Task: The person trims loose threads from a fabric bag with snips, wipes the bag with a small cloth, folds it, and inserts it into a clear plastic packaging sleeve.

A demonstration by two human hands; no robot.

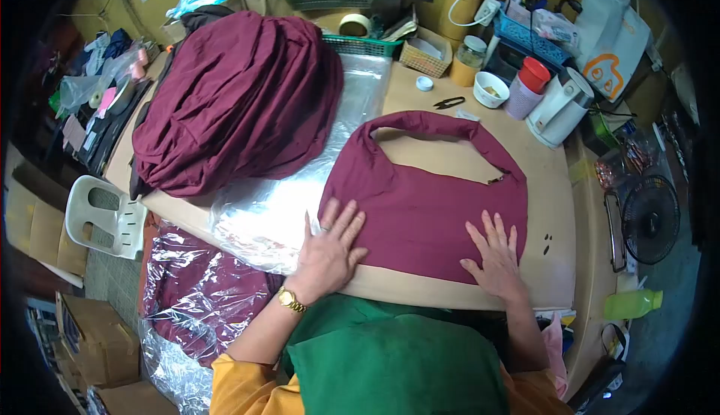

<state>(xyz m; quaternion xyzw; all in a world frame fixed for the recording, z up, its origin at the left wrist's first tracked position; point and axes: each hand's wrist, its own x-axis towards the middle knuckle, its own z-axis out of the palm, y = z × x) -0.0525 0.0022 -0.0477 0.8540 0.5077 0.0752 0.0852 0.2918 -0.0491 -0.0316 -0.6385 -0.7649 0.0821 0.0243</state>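
Observation:
A maroon fabric shoulder bag (420,216) lies flat on the tabletop, its wide strap looped toward the far side. A zipper end shows near the right base of the strap. My left hand (330,254) rests on the bag's lower left corner with its fingers spread. On the lower right part, my right hand (495,257) lies flat, fingers apart. Neither hand grips anything. Left of the bag are clear plastic sleeves (262,216), partly under a large heap of maroon bags (240,107).
Thread snips (450,103), a white bowl (491,90), a red-lidded cup (525,89) and an electric kettle (561,107) stand along the far right. Plastic-wrapped maroon goods (202,287) sit below the table's left edge, beside a white plastic chair (105,216).

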